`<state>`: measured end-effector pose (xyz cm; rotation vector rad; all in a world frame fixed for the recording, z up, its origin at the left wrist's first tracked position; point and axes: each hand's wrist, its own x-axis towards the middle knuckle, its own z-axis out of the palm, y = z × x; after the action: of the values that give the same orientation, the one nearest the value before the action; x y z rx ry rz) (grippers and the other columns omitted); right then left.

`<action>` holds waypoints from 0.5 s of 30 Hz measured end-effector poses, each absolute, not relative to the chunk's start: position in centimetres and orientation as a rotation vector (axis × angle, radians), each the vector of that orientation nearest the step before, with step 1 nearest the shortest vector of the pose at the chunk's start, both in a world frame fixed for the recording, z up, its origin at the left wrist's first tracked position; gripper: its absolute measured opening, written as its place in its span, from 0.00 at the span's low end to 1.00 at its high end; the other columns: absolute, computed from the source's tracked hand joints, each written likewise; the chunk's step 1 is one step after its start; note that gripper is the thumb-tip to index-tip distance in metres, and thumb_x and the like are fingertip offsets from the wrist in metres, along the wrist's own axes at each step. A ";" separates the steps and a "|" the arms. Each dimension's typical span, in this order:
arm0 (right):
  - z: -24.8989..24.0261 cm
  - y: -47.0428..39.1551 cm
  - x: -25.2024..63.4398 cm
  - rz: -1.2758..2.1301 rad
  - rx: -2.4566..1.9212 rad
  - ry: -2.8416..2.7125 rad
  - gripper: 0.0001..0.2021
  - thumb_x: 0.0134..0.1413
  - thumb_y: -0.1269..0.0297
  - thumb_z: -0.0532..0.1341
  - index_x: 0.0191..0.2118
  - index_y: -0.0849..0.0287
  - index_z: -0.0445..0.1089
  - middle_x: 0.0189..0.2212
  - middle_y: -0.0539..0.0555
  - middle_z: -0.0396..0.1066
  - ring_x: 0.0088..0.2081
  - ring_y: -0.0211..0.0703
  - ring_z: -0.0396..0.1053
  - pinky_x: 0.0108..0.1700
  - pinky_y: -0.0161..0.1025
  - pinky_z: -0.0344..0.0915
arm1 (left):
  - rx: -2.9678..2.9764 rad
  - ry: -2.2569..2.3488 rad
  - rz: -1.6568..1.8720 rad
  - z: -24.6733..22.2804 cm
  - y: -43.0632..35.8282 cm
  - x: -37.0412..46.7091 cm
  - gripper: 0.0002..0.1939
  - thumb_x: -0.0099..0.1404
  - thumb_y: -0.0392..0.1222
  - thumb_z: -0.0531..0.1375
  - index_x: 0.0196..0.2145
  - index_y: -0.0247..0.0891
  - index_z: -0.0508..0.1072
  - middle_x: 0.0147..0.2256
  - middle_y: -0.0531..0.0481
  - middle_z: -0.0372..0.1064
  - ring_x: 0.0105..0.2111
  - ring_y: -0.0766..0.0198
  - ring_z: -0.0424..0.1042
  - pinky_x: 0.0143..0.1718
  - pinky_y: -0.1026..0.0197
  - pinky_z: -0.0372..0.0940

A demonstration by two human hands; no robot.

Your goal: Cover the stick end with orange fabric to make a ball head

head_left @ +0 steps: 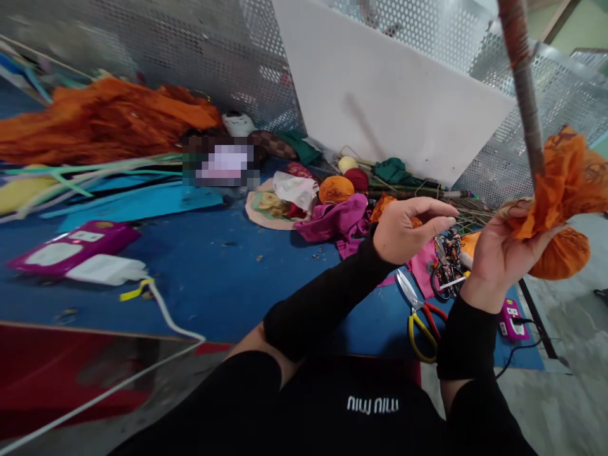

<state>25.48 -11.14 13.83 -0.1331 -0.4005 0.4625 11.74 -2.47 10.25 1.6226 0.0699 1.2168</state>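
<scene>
Blue tabletop [228,272], perforated metal screen [237,57], concrete floor [582,278]

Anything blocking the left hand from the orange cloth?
Partly: the right hand, gripping the cloth, covers its side nearest the left hand. The stick rises above. Nothing else visible in the gap; depth unclear.
</scene>
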 end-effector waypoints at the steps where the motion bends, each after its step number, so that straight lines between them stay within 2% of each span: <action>1: 14.0 -11.4 25.5 0.501 -0.093 -0.369 0.22 0.76 0.50 0.48 0.41 0.56 0.74 0.30 0.48 0.71 0.31 0.31 0.73 0.31 0.27 0.75 | 1.652 0.082 1.201 10.3 -2.7 11.7 0.06 0.66 0.38 0.67 0.38 0.34 0.84 0.37 0.45 0.83 0.32 0.66 0.79 0.37 0.65 0.74; 5: 14.8 -12.1 25.2 0.628 0.038 -0.203 0.22 0.76 0.50 0.47 0.57 0.49 0.74 0.34 0.50 0.73 0.33 0.37 0.77 0.29 0.34 0.77 | 1.759 0.076 1.172 10.4 -3.4 11.5 0.05 0.66 0.36 0.66 0.37 0.34 0.84 0.36 0.46 0.83 0.31 0.67 0.78 0.36 0.66 0.72; 7: 15.0 -12.2 25.0 0.624 0.033 -0.175 0.19 0.75 0.50 0.48 0.57 0.44 0.74 0.36 0.50 0.75 0.37 0.39 0.79 0.28 0.35 0.77 | 1.804 0.068 1.150 10.3 -3.4 11.6 0.06 0.67 0.37 0.67 0.37 0.34 0.84 0.35 0.47 0.83 0.30 0.67 0.77 0.35 0.66 0.71; 9: 14.8 -12.0 25.0 0.579 -0.071 -0.218 0.19 0.76 0.53 0.48 0.51 0.44 0.76 0.39 0.49 0.77 0.44 0.38 0.80 0.31 0.33 0.79 | 1.850 0.074 1.132 10.2 -3.4 11.7 0.06 0.67 0.38 0.66 0.37 0.35 0.84 0.35 0.47 0.82 0.30 0.66 0.77 0.35 0.65 0.71; 12: 13.9 -11.1 25.1 0.452 -0.346 -0.360 0.23 0.76 0.56 0.45 0.39 0.51 0.77 0.50 0.50 0.78 0.61 0.36 0.73 0.49 0.32 0.80 | 1.902 0.086 1.168 10.1 -3.5 11.6 0.06 0.69 0.36 0.65 0.36 0.35 0.84 0.35 0.47 0.82 0.32 0.65 0.78 0.36 0.65 0.72; 13: 13.5 -10.6 25.2 0.398 -0.435 -0.414 0.22 0.76 0.57 0.46 0.38 0.52 0.76 0.55 0.50 0.76 0.66 0.37 0.69 0.57 0.35 0.78 | 1.918 0.097 1.210 10.1 -3.5 11.5 0.07 0.69 0.37 0.64 0.36 0.35 0.83 0.34 0.47 0.82 0.32 0.65 0.79 0.36 0.65 0.72; 15: 12.4 -9.4 25.5 0.285 -0.564 -0.538 0.19 0.73 0.56 0.47 0.43 0.51 0.75 0.62 0.49 0.71 0.73 0.39 0.60 0.68 0.45 0.71 | 1.966 0.122 1.384 10.2 -3.5 11.1 0.09 0.72 0.39 0.63 0.35 0.36 0.83 0.33 0.48 0.82 0.31 0.65 0.78 0.34 0.64 0.72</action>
<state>25.54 -9.38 12.42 -0.5642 -0.5382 0.2853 11.08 -3.51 10.16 1.9663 0.1219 1.3838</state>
